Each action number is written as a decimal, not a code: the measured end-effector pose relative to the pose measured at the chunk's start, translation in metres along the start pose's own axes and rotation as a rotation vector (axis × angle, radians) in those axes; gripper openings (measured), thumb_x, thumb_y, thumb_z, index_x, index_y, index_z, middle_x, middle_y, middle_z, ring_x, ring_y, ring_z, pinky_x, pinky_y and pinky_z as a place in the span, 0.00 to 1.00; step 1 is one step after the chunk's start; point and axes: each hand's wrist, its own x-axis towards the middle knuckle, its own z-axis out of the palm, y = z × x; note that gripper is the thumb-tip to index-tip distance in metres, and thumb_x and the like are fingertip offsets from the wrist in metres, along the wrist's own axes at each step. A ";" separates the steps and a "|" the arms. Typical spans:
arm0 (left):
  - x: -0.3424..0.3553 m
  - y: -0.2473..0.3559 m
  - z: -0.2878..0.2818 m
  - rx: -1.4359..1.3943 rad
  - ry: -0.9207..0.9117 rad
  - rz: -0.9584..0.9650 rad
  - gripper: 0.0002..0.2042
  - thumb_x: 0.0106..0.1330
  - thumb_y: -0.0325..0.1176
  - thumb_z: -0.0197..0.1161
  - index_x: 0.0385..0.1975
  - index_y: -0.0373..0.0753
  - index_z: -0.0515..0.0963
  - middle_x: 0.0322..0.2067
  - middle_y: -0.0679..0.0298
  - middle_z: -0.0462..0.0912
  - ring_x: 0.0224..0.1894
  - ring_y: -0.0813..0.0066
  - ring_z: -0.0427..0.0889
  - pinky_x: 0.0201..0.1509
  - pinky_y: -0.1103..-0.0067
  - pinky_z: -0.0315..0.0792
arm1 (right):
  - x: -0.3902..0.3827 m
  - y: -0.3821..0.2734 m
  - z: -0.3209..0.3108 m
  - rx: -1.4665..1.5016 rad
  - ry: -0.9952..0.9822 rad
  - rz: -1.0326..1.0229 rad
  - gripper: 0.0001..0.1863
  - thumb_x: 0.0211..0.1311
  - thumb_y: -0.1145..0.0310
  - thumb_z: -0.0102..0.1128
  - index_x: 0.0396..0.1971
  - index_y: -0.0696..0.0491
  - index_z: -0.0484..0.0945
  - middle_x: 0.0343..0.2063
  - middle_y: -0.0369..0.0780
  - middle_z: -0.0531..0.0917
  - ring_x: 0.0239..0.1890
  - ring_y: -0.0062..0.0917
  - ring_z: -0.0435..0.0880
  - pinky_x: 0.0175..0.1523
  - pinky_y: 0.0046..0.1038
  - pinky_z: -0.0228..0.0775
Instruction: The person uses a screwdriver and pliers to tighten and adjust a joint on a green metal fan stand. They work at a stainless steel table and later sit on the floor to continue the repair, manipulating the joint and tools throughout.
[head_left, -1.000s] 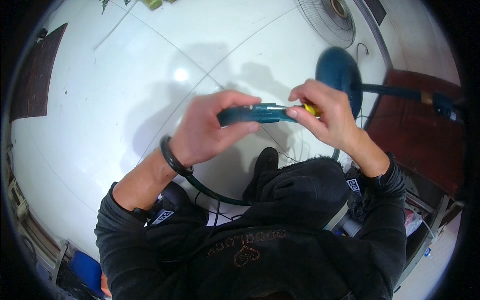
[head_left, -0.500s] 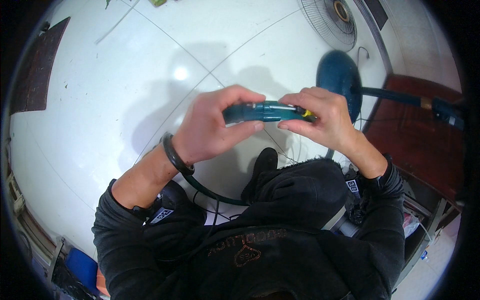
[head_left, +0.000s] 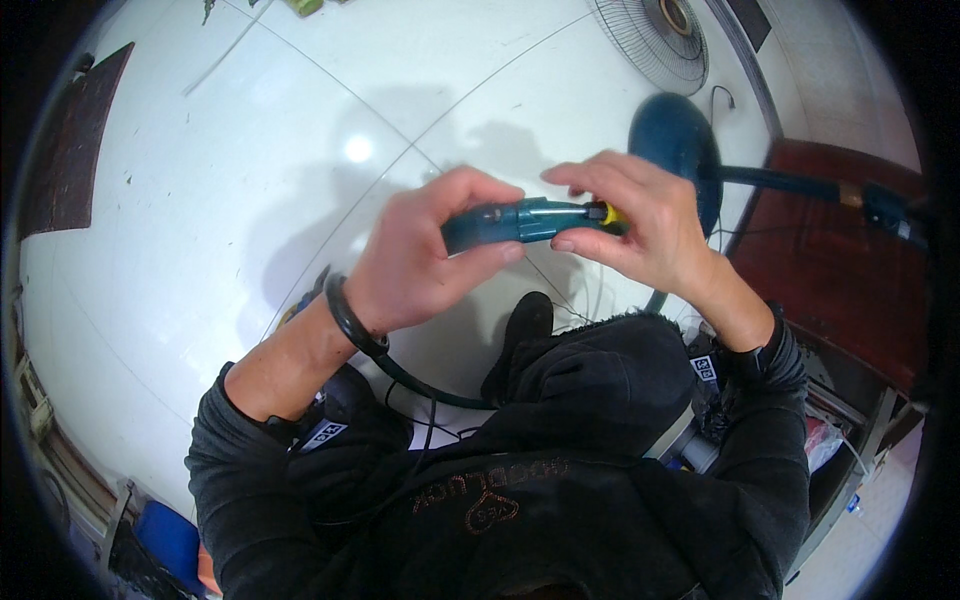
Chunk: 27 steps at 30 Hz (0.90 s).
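My left hand [head_left: 415, 245] grips a dark green plastic piece [head_left: 490, 227] between thumb and fingers, held up over the floor in front of me. A dark green curved band [head_left: 435, 392] runs beneath my left wrist toward my legs; whether it joins the piece I cannot tell. My right hand [head_left: 640, 215] curls around a screwdriver [head_left: 612, 215] with a yellow and black handle. Its metal shaft points left and lies along the green piece, the tip close to my left fingers. My right index finger is raised off the piece. My palm hides most of the handle.
A wire fan grille [head_left: 660, 45] lies on the white tiled floor [head_left: 250, 120], back right. Nearby are a dark green fan base [head_left: 675, 165] and its pole [head_left: 780, 180], by a dark red wooden piece [head_left: 820, 270]. A brown board [head_left: 80, 140] lies far left.
My right fingers have lifted and spread a little around the screwdriver. The screwdriver's handle has shifted slightly. My left hand keeps its hold on the green piece.
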 end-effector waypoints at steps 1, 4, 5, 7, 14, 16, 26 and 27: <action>0.000 0.000 0.000 0.004 0.000 0.020 0.20 0.64 0.29 0.71 0.54 0.36 0.74 0.31 0.67 0.84 0.31 0.85 0.78 0.35 0.86 0.68 | -0.002 0.001 0.002 0.075 -0.039 0.019 0.27 0.58 0.45 0.72 0.52 0.45 0.84 0.26 0.35 0.85 0.21 0.22 0.82 0.24 0.21 0.71; -0.001 0.004 -0.004 -0.018 -0.037 -0.060 0.24 0.64 0.28 0.71 0.57 0.37 0.68 0.29 0.68 0.83 0.29 0.85 0.77 0.34 0.86 0.65 | -0.007 0.002 0.003 0.139 -0.226 0.073 0.33 0.56 0.49 0.73 0.61 0.46 0.80 0.28 0.37 0.87 0.24 0.23 0.85 0.29 0.23 0.75; -0.002 0.005 -0.004 -0.022 -0.038 -0.080 0.25 0.64 0.28 0.71 0.58 0.38 0.67 0.28 0.68 0.83 0.29 0.86 0.76 0.33 0.86 0.64 | -0.008 0.001 0.003 0.143 -0.232 0.080 0.32 0.58 0.50 0.72 0.62 0.46 0.80 0.27 0.36 0.87 0.23 0.22 0.85 0.29 0.22 0.74; -0.001 0.006 -0.005 -0.040 -0.039 -0.117 0.28 0.63 0.28 0.70 0.60 0.39 0.63 0.26 0.70 0.82 0.27 0.86 0.75 0.32 0.86 0.63 | -0.008 -0.001 0.002 0.158 -0.231 0.079 0.31 0.61 0.49 0.69 0.63 0.45 0.79 0.25 0.36 0.86 0.22 0.22 0.84 0.26 0.22 0.73; -0.004 0.004 -0.004 0.080 -0.070 -0.080 0.28 0.62 0.27 0.70 0.59 0.40 0.62 0.21 0.69 0.78 0.24 0.81 0.75 0.31 0.83 0.63 | -0.001 -0.011 -0.006 -0.191 -0.233 -0.083 0.33 0.64 0.41 0.60 0.67 0.37 0.75 0.18 0.33 0.78 0.17 0.21 0.77 0.20 0.25 0.66; -0.003 0.002 -0.002 0.098 -0.062 -0.085 0.28 0.62 0.26 0.69 0.59 0.41 0.62 0.21 0.68 0.78 0.24 0.79 0.75 0.31 0.82 0.63 | 0.001 -0.013 -0.006 -0.211 -0.212 -0.107 0.32 0.64 0.41 0.60 0.67 0.36 0.75 0.18 0.33 0.77 0.16 0.20 0.77 0.20 0.24 0.66; 0.002 0.009 0.002 0.372 -0.034 -0.244 0.35 0.61 0.27 0.67 0.68 0.41 0.58 0.28 0.60 0.85 0.31 0.64 0.86 0.36 0.72 0.73 | 0.010 -0.012 -0.001 0.027 -0.236 0.022 0.25 0.66 0.54 0.66 0.62 0.42 0.79 0.26 0.36 0.84 0.21 0.22 0.81 0.26 0.24 0.71; 0.002 0.009 0.003 0.424 -0.027 -0.231 0.36 0.60 0.27 0.67 0.69 0.40 0.58 0.28 0.59 0.85 0.31 0.62 0.86 0.36 0.72 0.74 | 0.011 -0.011 -0.001 0.085 -0.246 0.061 0.24 0.66 0.56 0.66 0.62 0.43 0.80 0.26 0.36 0.85 0.22 0.23 0.82 0.27 0.24 0.71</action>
